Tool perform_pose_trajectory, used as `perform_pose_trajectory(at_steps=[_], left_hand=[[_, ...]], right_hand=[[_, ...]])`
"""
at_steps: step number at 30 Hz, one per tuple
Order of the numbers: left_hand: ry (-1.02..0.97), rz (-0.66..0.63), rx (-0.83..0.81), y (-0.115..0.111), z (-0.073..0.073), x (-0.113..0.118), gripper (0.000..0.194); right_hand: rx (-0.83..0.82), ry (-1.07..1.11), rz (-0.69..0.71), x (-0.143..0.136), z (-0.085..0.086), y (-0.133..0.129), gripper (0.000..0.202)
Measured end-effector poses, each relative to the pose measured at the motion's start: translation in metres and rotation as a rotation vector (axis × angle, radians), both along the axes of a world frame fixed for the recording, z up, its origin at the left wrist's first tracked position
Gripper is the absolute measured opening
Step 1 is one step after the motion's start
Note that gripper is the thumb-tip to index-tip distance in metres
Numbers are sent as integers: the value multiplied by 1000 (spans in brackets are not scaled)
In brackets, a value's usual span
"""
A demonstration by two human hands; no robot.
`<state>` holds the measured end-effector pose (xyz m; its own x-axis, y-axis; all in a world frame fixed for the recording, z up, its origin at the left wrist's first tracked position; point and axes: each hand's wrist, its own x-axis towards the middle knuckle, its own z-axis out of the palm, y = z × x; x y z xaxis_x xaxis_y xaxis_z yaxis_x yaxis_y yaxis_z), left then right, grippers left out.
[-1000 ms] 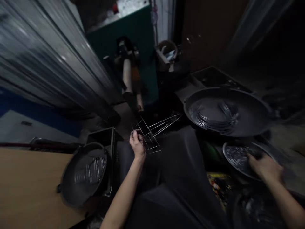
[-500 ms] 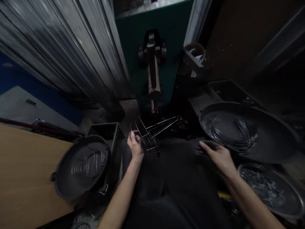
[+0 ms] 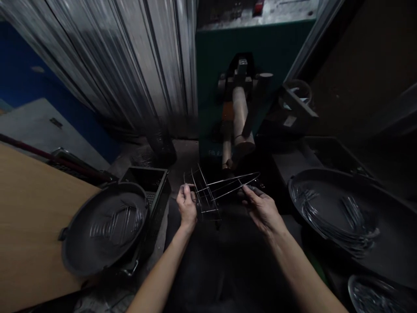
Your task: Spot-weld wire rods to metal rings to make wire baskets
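A thin metal wire frame (image 3: 208, 188) hangs between my hands, with a long pointed loop reaching to the right. My left hand (image 3: 188, 203) is closed on its left side, thumb on top. At the pointed loop, my right hand (image 3: 260, 205) pinches the wire near a short crosspiece between thumb and fingers. Just beyond the frame stands a green machine (image 3: 211, 87) with a thick metal cylinder arm (image 3: 240, 111) and a thinner rod below it.
A round dark pan (image 3: 81, 243) with wire pieces lies at left, beside a black crate (image 3: 163, 187). At right are a large pan (image 3: 387, 234) with bent wires and a smaller bowl (image 3: 352, 289) of metal parts. Corrugated metal (image 3: 130, 56) rises behind.
My right hand has moved left from beside the large pan and taken hold of the wire frame's loop. The view has shifted, so the machine appears further right.
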<state>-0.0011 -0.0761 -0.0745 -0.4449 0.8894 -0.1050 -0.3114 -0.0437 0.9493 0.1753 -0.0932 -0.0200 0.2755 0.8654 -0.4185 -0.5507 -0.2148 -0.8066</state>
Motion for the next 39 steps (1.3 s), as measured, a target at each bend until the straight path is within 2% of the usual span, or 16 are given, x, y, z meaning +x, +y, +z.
perform_pose_trajectory(at_steps=[7, 14, 19, 25, 35, 39], left_hand=[[-49, -2, -33, 4, -1, 3, 43], [-74, -30, -14, 9, -2, 0, 40], [-114, -28, -20, 14, 2, 1, 38], [-60, -48, -16, 16, 5, -2, 37], [-53, -56, -14, 22, 7, -4, 38], [-78, -22, -22, 23, 10, -4, 39]], right_hand=[[-80, 47, -43, -5, 11, 8, 34], [-84, 48, -68, -8, 11, 12, 30], [-108, 64, -106, -14, 16, 17, 27], [-108, 132, -155, -19, 22, 21, 29], [-130, 148, -163, -22, 19, 27, 19], [-121, 142, -151, -22, 19, 29, 20]])
